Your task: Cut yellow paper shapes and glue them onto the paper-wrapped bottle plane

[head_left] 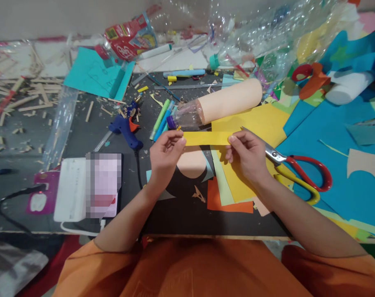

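Observation:
A yellow paper strip is stretched level between my two hands above the dark table. Its left end is pinched between the thumb and fingers of my left hand. My right hand pinches the other end. Just beyond the strip lies a clear plastic bottle with a purple cap, its body wrapped in peach paper. Close to my right hand are scissors with one red and one yellow handle, resting on yellow paper. A peach paper piece shows partly below the strip.
A blue hot glue gun and several markers lie left of the bottle. At left are a phone, a white box-shaped device and scattered wooden sticks. Blue paper sheets cover the right side. Plastic bottles lie at the back.

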{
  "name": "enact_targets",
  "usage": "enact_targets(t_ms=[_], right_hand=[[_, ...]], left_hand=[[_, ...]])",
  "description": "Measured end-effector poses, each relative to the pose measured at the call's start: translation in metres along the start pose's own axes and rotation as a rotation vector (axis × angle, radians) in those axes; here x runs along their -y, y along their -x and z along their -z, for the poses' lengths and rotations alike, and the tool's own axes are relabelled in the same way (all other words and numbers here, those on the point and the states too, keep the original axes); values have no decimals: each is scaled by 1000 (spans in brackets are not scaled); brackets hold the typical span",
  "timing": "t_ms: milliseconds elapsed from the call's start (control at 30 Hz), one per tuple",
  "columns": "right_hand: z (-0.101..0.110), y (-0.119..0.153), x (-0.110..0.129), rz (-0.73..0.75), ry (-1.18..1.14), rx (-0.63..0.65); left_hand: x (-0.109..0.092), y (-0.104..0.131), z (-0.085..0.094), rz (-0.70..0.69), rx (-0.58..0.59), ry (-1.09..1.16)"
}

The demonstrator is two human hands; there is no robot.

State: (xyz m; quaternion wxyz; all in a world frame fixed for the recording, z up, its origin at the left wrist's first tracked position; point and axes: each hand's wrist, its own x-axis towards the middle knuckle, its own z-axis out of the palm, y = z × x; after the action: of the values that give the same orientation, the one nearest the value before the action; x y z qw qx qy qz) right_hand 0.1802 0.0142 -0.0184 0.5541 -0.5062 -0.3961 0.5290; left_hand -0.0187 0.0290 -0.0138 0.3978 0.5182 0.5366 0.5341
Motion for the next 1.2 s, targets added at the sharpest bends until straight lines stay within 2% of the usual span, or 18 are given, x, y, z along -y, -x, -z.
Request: enact_targets(t_ms=[133, 233, 333, 533, 900, 1200], right_hand=[[2, -1, -2, -24, -23, -10], [2, -1, -2, -40, -36, -17], [2, -1, 0, -29, -30, -6], [1, 1, 2, -19, -13, -10], [0, 3, 5, -33, -26, -21], [3, 9, 1, -4, -94, 37]], left_hand=[[3, 1, -1, -92, -26, 53], [3, 3, 0, -155, 3, -18], [1, 3, 1, -139, 44, -106], [-1, 1, 3, -173, 33, -93], [-6, 0, 5, -52, 69, -69], [-4, 0, 4, -47, 71, -94]])
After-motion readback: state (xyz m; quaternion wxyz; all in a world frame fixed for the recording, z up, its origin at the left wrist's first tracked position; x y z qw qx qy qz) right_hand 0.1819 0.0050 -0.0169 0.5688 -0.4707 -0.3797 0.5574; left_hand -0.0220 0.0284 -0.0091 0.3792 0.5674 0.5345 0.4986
